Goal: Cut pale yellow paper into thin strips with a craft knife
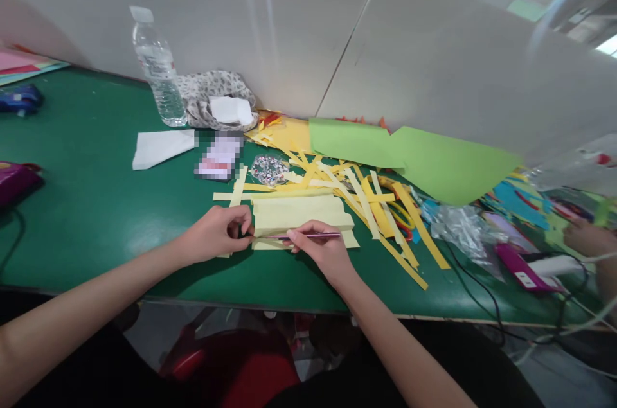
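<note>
A pale yellow folded paper (301, 212) with creases running lengthwise lies on the green table before me. My left hand (219, 234) pinches at its left edge, thumb and forefinger closed. Between the thumb and fingers of my right hand (321, 244) is a slim pink pen-like tool (322, 235), held nearly flat over the paper's near part. Its thin end points left, close to my left fingertips. Loose yellow paper strips (361, 202) lie crossed over one another behind the paper and to its right.
Behind the strips lie green paper sheets (434, 154), a beaded round item (270, 170) and a phone (222, 156). A water bottle (159, 67) stands back left beside a patterned cloth (212, 83). Rightward are crumpled plastic (465, 228), a purple device (525, 266), cables and another person's hand (590, 238).
</note>
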`<state>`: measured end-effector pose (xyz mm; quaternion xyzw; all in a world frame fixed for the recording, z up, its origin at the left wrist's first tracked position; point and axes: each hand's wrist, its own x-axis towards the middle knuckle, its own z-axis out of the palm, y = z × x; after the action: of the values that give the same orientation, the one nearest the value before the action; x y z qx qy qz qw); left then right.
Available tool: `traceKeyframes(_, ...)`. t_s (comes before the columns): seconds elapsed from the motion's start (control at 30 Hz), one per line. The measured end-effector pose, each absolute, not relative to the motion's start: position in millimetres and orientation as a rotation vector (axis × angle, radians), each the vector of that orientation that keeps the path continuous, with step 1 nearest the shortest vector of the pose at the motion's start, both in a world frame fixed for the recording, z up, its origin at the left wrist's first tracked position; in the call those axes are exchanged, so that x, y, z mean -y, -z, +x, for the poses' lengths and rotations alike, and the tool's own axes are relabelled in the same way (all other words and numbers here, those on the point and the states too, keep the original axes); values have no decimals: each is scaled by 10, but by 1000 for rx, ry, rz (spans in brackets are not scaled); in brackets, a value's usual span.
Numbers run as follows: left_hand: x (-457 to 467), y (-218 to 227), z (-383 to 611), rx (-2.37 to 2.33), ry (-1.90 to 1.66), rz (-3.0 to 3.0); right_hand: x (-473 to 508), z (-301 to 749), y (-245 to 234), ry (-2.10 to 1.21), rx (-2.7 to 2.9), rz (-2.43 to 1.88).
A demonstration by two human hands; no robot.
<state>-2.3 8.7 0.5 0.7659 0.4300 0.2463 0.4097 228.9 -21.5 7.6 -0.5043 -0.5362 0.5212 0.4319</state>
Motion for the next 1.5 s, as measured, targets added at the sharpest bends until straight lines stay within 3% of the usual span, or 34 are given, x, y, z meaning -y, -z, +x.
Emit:
traceKeyframes(0.67, -89, 6, -28, -1045, -643, 1918, 193, 2984, -52, -1032, 1257, -1302)
traceKeyframes(0.87, -85, 8, -34, -1043, -646, 1924, 236, 2791, -75, -1143, 1093, -1251)
traceKeyframes(1.13, -98, 6, -22, -1057, -625, 1920, 210, 2346, -104, -1322, 1287, -1249)
traceKeyframes(1.5, -108, 17, -27, -1082, -642, 1976, 182, 2342, -78, -1298, 1307, -1273)
